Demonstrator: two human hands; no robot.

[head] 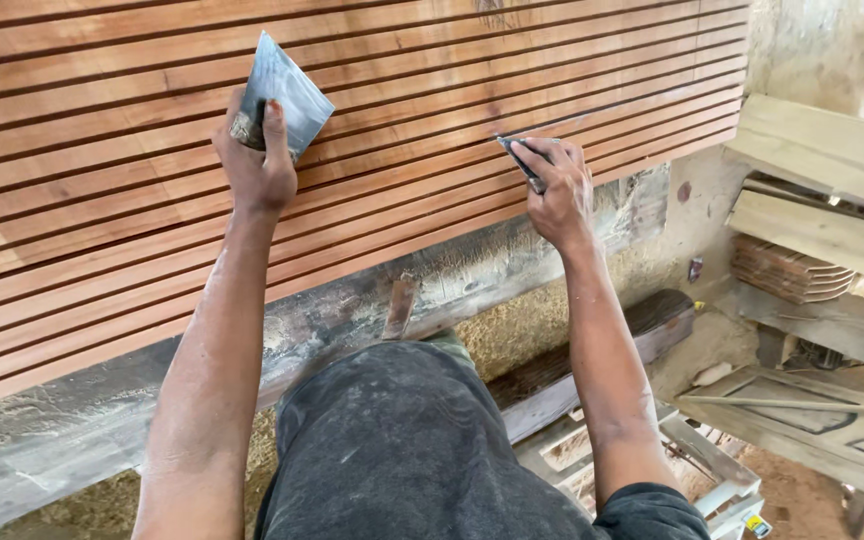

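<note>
**Two scrapers on a slatted wood panel**

The left hand (257,165) is closed around a wide metal scraper (287,88), thumb along the back of the blade, holding it up against the panel in the upper left of the frame. The right hand (557,195) pinches a narrow scraper (524,160) between fingers and thumb, its tip pressed into one of the dark grooves near the centre right.

What could go wrong, as I judge it: the narrow blade could skip out of its groove and score the face of a neighbouring slat, since the tip sits at a slant and the grooves are close together. The wide scraper's corner (bare and sharp-looking) rests near the wood and could dent a slat edge if the wrist tips. Both arms are stretched well forward over the worn beam (452,285), so a shift in balance could drive either blade harder than meant.

The slatted panel (102,200) fills the upper left and centre of the frame, leaning on the beam. It is reddish-brown, with many even slats running slightly uphill to the right, parted by thin dark gaps. The surface looks smooth and clean, with lighter streaks toward the left edge.

Sawdust (512,335) lies heaped below the beam, and pale planks (832,150) are stacked at the right.
</note>
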